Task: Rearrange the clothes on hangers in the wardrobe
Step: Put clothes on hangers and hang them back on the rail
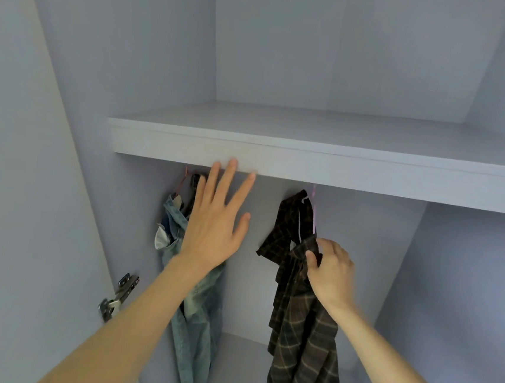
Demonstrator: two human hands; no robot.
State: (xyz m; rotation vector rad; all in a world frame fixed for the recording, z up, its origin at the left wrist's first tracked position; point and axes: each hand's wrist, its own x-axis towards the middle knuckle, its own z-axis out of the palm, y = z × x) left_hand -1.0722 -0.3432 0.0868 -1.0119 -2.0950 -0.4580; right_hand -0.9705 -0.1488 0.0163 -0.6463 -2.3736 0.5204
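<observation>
Two garments hang under the wardrobe shelf (309, 163). On the left are pale blue jeans (198, 325) on a reddish hanger (181, 181). On the right a dark brown plaid shirt (302, 335) hangs from a pink hanger (314, 209). My left hand (214, 218) is raised with straight, spread fingers in front of the jeans, its fingertips level with the shelf's front edge. My right hand (329, 273) pinches the plaid shirt near its shoulder. The rail is hidden behind the shelf.
The wardrobe is pale lilac-grey. Its left side panel (64, 142) carries a metal door hinge (117, 297) low on the left. A vertical divider (404, 267) stands to the right of the shirt. The compartment floor (244, 360) shows between the garments.
</observation>
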